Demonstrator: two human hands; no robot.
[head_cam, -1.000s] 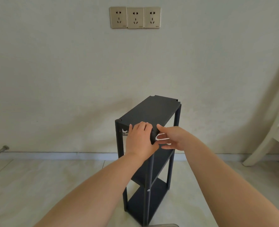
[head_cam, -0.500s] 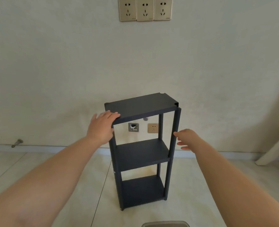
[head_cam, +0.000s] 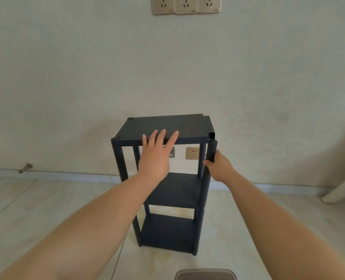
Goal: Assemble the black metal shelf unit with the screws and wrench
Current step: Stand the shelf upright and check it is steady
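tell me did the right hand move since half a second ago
Yes. The right hand has closed onto the black metal shelf unit's front right post; before, it hovered open just right of that post.

Shelf unit stands on floor, in front of wall. Left hand lies flat, fingers on the front edge of top shelf. Right hand wraps the front right post, just right of those fingers and lower. Middle shelf sits below both hands, bottom shelf under that. Wall socket behind the unit, between the two hands. Three sockets high above the fingers. Container rim nearest the camera.
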